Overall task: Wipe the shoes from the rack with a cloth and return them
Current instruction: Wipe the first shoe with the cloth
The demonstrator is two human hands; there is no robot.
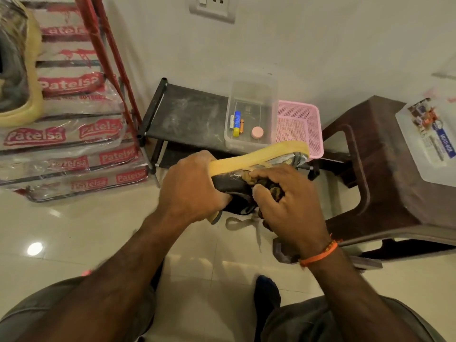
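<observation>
Both our hands work one shoe (259,160) held in the air above the front edge of the rack (187,119). Our left hand (195,191) grips its heel end, yellow sole turned up; our right hand (288,193) presses a bunched cloth (270,188) against its dark side.

Before you, the black rack (187,117) stands on the tiled floor (74,230); its top shelf carries a clear tub (251,104) and, touching it, a pink basket (299,127). A brown stool (375,174) stands beside.
</observation>
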